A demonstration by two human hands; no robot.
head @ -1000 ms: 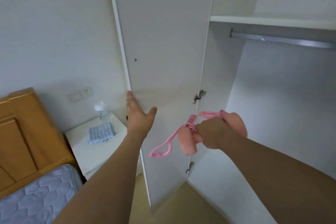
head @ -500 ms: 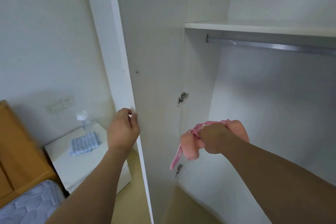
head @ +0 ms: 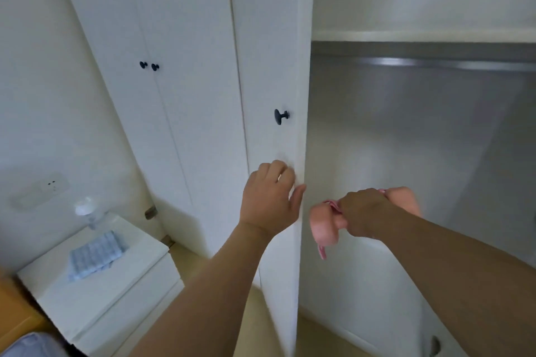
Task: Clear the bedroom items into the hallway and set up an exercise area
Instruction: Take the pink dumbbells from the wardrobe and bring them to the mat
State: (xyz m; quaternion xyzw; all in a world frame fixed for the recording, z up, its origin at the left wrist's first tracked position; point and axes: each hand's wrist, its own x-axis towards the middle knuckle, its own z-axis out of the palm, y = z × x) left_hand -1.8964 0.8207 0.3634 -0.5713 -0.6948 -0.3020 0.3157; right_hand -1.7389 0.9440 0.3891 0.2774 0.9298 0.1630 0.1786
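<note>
Our left hand lies on the door near its free edge, below the knob, thumb hooked at the edge; its fingers are bent against the panel and we can't tell if they grip or just push. Our right hand is inside the wardrobe opening, fingers clamped on the pink band, foam handles bunched at either side of the fist and a strap end dangling below.

Risks, as we judge them: the right hand and band sit close to the door edge, so if the door swings shut w/o pulling the arm back first, the strap or the wrist could get pinched. The loose strap end could also snag on the door edge. The left thumb at the edge could get caught between door and frame.

Containers: the wardrobe compartment we see holds nothing under the rail, and the shelf above shows nothing either, though the frame is blurry. On the nightstand surface lie a folded cloth and a small white lamp-like thing; drawers shut, contents unknown.
</note>
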